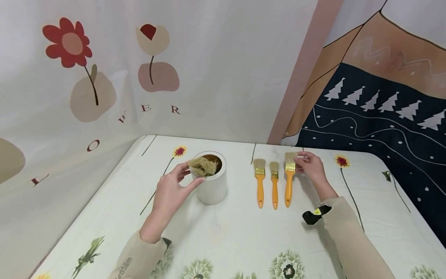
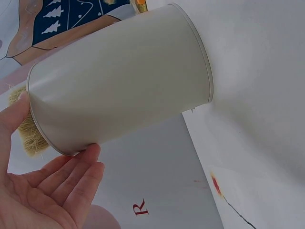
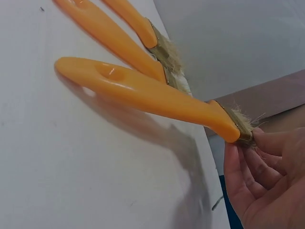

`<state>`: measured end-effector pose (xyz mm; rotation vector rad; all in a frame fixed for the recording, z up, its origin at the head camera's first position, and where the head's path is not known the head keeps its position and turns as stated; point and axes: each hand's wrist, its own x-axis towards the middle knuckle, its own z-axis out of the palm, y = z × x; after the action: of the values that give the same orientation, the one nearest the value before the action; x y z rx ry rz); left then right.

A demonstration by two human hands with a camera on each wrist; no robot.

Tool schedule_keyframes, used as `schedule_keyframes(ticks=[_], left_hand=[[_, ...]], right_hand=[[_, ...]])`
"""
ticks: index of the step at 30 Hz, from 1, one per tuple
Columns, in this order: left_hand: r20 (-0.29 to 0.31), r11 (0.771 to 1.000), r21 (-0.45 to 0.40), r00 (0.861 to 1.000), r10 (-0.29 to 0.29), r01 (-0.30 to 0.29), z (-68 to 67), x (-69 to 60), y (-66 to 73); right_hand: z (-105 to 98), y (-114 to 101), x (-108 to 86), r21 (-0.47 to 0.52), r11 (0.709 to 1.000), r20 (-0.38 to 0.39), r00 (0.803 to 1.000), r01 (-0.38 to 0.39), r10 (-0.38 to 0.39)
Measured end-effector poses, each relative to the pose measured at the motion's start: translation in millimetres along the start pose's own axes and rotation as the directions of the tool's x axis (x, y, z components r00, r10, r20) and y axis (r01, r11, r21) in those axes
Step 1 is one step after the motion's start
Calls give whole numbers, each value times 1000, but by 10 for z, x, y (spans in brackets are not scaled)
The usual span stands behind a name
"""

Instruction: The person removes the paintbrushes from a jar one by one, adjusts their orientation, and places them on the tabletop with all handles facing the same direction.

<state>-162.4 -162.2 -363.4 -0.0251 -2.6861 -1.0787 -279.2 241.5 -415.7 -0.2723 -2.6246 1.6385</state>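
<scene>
A white cylindrical container (image 1: 212,190) stands on the table, with a tuft of pale bristles (image 1: 203,166) showing at its mouth. My left hand (image 1: 171,192) is at its rim, thumb and fingers spread around the bristles; in the left wrist view the fingers touch the container's wall (image 2: 119,76). Three orange-handled brushes lie to the right: a left one (image 1: 260,186), a smaller middle one (image 1: 275,186) and a wide right one (image 1: 289,188). My right hand (image 1: 311,168) pinches the wide brush near its metal band, thumb and fingertips on its edge in the right wrist view.
The white table (image 1: 223,240) is printed with flowers. Behind it hangs a pale curtain (image 1: 223,77) with flowers and letters, and a dark cloth (image 1: 369,128) with white trees at the right. A black object (image 1: 311,217) sits at my right sleeve.
</scene>
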Motion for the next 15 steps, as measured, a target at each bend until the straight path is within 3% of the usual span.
schedule_keyframes(ticks=[15], left_hand=[[3, 1000, 4, 1000, -6, 6, 0, 1, -12]], right_hand=[[69, 100, 42, -35, 994, 49, 993, -106, 107]])
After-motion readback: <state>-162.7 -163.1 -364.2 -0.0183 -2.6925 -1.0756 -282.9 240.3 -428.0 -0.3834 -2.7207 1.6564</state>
